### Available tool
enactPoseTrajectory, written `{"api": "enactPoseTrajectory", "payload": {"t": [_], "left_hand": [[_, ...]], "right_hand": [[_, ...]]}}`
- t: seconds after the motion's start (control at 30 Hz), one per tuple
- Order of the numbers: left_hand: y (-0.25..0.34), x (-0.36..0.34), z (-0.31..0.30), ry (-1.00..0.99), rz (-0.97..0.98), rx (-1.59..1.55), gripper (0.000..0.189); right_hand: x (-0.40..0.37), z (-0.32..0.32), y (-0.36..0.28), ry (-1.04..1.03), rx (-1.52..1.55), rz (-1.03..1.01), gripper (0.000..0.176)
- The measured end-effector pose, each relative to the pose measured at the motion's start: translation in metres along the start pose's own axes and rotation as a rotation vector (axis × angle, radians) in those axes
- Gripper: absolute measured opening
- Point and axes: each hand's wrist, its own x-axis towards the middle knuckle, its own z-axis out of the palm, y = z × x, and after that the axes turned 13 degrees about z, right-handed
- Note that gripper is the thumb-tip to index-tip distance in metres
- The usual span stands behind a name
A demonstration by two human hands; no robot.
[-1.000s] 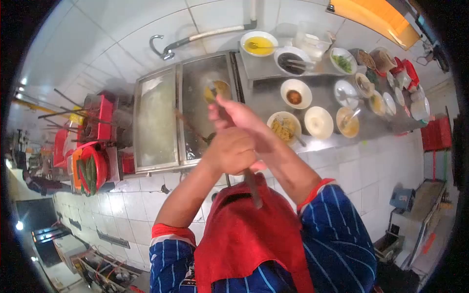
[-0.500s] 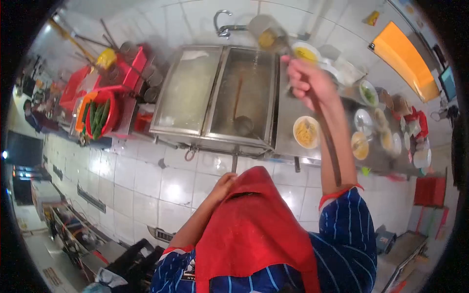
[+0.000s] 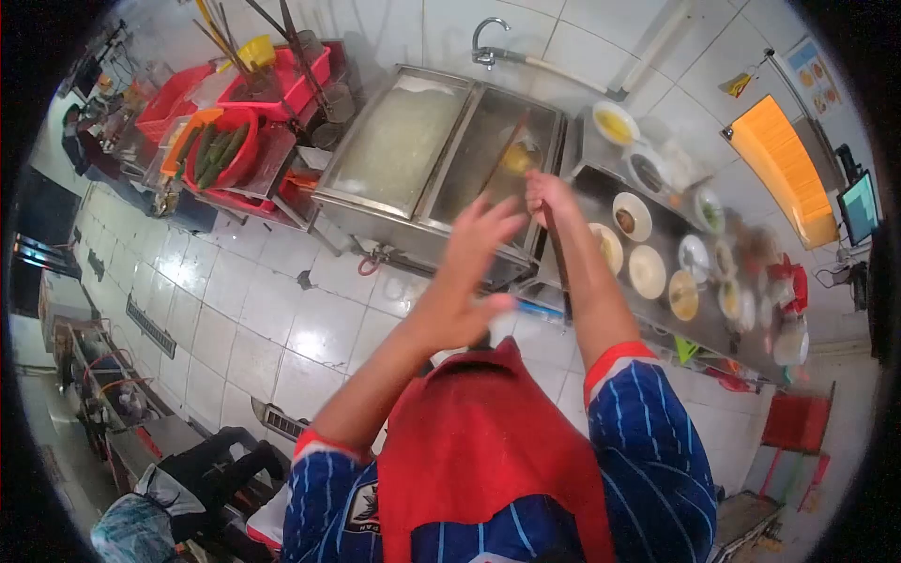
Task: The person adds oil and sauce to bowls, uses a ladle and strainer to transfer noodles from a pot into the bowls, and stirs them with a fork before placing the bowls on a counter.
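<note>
My right hand (image 3: 552, 197) is closed on the handle of a strainer. Yellow noodles (image 3: 518, 158) sit in its basket, over the right compartment of the steel cooker (image 3: 430, 223). My left hand (image 3: 474, 267), fingers spread and slightly blurred, hangs in front of the cooker and holds nothing. A long brown handle (image 3: 507, 148) slants across the right compartment. Pale, cloudy liquid (image 3: 404, 141) fills the left one. Right of my right hand, bowls stand on the steel counter, among them one with brown contents (image 3: 632, 216) and a pale one (image 3: 648, 271).
A faucet (image 3: 490, 42) is on the tiled wall behind the cooker. To the left, a red basin (image 3: 223, 150) holds green cucumbers beside red crates. A bowl with yellow contents (image 3: 615, 123) stands at the back right. Another person (image 3: 192, 488) is at lower left.
My right hand has lowered the strainer from near the faucet to the right compartment. My left hand has risen from beside the apron and opened. The view has shifted.
</note>
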Motion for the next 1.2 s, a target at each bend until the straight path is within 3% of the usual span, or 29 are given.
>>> {"api": "enactPoseTrajectory", "payload": {"t": [0.03,0.07,0.1,0.13,0.17,0.2,0.3,0.37,0.4,0.5,0.57,0.63,0.7,0.77,0.8,0.83,0.87,0.9,1.0,1.03,1.1,1.13,1.2], "left_hand": [[0.003,0.044,0.002,-0.097,0.197,0.071,0.083],[0.017,0.079,0.014,-0.116,0.266,0.076,0.085],[0.025,0.104,0.031,-0.137,0.335,0.079,0.087],[0.018,0.112,0.052,-0.138,0.341,0.087,0.087],[0.006,0.115,0.076,-0.244,0.309,0.026,0.090],[-0.003,0.117,0.092,-0.358,0.275,-0.038,0.093],[-0.016,0.117,0.113,-0.433,0.132,-0.183,0.099],[-0.026,0.135,0.115,-0.485,0.198,-0.132,0.104],[-0.032,0.141,0.122,-0.517,0.195,-0.079,0.106],[-0.049,0.140,0.159,-0.582,0.037,-0.102,0.112],[-0.052,0.158,0.158,-0.496,0.223,-0.066,0.114],[-0.057,0.160,0.167,-0.442,0.181,-0.126,0.110],[-0.068,0.162,0.185,-0.509,-0.064,-0.206,0.112],[-0.067,0.175,0.182,-0.519,0.028,-0.206,0.115],[-0.064,0.184,0.178,-0.513,0.105,-0.167,0.116],[-0.058,0.182,0.175,-0.500,0.163,-0.132,0.116],[-0.066,0.172,0.188,-0.530,-0.024,-0.177,0.116],[-0.063,0.170,0.190,-0.503,-0.036,-0.163,0.116],[-0.049,0.180,0.171,-0.499,0.192,-0.142,0.122],[-0.051,0.165,0.176,-0.468,0.156,-0.146,0.122],[-0.065,0.145,0.192,-0.364,-0.035,-0.259,0.105],[-0.052,0.149,0.178,-0.316,-0.042,-0.253,0.105],[-0.025,0.168,0.146,-0.201,0.255,-0.300,0.105]], "right_hand": [[0.004,0.003,0.001,0.050,-0.076,-0.069,0.012],[-0.065,0.042,0.013,-0.132,-0.072,-0.254,0.011],[-0.057,0.041,0.008,-0.143,-0.070,-0.259,0.011],[-0.045,0.036,0.000,-0.167,0.099,-0.084,0.012],[-0.037,0.030,-0.010,-0.186,0.265,0.096,0.013],[-0.034,0.027,-0.016,-0.193,0.270,0.092,0.013],[-0.027,0.020,-0.026,-0.101,0.199,0.035,0.017],[-0.025,0.011,-0.036,-0.010,0.175,0.029,0.017],[-0.017,0.001,-0.042,-0.134,0.230,0.048,0.013],[-0.021,-0.009,-0.053,-0.104,0.164,0.019,0.011],[-0.015,-0.014,-0.065,-0.073,0.151,-0.007,0.010],[-0.015,-0.019,-0.066,-0.102,0.132,0.035,0.011],[-0.013,-0.019,-0.068,-0.127,0.185,0.086,0.012],[-0.014,-0.019,-0.071,-0.006,0.173,0.083,0.016],[-0.008,-0.023,-0.063,-0.116,0.189,-0.019,0.014],[-0.005,-0.029,-0.053,-0.110,0.192,0.016,0.014],[-0.002,-0.032,-0.057,-0.110,0.161,0.006,0.014],[-0.006,-0.028,-0.064,-0.115,0.123,-0.005,0.014],[-0.020,-0.016,-0.082,-0.067,0.082,-0.002,0.012],[-0.026,-0.019,-0.072,-0.038,0.049,-0.024,0.011],[-0.003,-0.036,-0.075,-0.197,0.158,0.142,0.014],[-0.003,-0.036,-0.072,-0.179,0.086,0.108,0.014],[-0.013,-0.028,-0.083,-0.175,0.068,0.129,0.014]]}}
